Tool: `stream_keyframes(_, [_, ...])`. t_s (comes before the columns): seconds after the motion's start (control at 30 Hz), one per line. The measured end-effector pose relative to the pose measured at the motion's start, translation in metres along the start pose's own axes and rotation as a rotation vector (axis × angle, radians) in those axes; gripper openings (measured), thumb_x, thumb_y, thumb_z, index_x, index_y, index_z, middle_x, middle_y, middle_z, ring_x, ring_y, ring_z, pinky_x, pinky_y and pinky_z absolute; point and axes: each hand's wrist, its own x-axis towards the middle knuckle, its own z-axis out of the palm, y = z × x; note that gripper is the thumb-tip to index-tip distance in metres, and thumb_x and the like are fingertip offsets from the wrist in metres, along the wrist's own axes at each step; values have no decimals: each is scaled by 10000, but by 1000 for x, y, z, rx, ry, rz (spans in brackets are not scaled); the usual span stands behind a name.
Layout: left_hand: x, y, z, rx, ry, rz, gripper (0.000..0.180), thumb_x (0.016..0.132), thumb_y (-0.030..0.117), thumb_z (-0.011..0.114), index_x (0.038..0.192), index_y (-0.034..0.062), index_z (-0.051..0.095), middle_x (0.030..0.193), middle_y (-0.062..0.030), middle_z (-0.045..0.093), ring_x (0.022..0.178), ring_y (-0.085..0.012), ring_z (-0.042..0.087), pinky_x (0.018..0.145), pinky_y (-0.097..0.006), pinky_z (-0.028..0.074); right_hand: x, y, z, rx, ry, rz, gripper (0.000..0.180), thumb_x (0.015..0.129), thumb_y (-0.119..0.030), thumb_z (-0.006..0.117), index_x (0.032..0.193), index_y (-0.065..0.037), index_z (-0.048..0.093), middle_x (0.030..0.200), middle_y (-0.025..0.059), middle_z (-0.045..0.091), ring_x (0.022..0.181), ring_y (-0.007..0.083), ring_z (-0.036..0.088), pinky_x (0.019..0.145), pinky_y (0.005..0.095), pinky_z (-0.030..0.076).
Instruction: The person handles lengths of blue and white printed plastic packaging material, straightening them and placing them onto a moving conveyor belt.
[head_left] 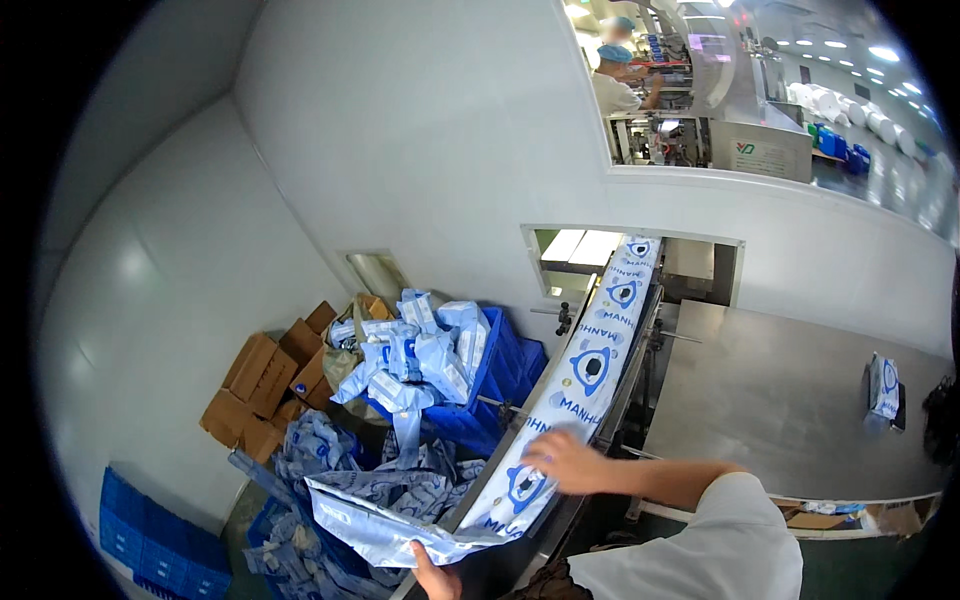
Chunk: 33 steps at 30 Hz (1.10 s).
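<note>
The conveyor (632,378) slants from the wall opening (738,275) at the far side toward the near edge, side rails bounding the printed packaging strip (603,330) on it. To its right, the steel table (750,400) offers broad bare room; to its left, a heaped blue crate (508,365) crowds close. The person's left hand (436,574) has its thumb against the near edge of a silvery-blue film piece (385,532) left of the strip's near end; its other fingers are hidden. The right hand (568,460) lies over the strip, too blurred to tell finger spread or grip. Four bear prints show along the strip; one pack (884,385) sits on the table.
</note>
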Motion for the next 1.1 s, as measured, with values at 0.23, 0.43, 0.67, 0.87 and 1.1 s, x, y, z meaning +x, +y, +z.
stream_keyframes(0.23, [19,39,-32,-85,32,33,550,877,419,453,1243,18,359,1150,-130,460,1040,-316,473,893,-482,378,-13,46,22,-36,29,195,166,741,-220,590,852,-100,564,848,44,549,852,241,528,714,351,437])
stream_keyframes(0.43, [98,66,-37,-99,100,50,588,884,467,429,1275,34,360,1242,-103,465,1148,-263,436,974,-418,319,7,20,46,114,7,443,386,869,-411,429,722,-91,587,689,106,582,689,298,582,592,427,436])
stream_keyframes(0.67, [96,6,59,-149,-250,-138,330,871,464,463,913,137,469,913,-11,562,933,-186,523,843,-368,397,37,-8,29,520,-93,859,478,865,-467,422,770,-37,607,718,156,598,725,332,578,616,403,420])
stream_keyframes(0.87, [48,-65,104,-106,-389,-213,421,892,361,482,1168,47,423,1129,-66,509,1027,-190,503,873,-355,401,36,-36,39,837,55,917,440,867,-432,463,854,-23,623,688,123,592,627,206,553,591,318,410])
stream_keyframes(1.1, [26,-53,52,-58,-213,-142,400,915,279,452,1172,-24,404,1055,-115,530,946,-208,540,835,-355,428,21,-80,34,613,-19,379,283,807,-339,568,879,-65,551,798,136,551,765,311,542,623,372,421])
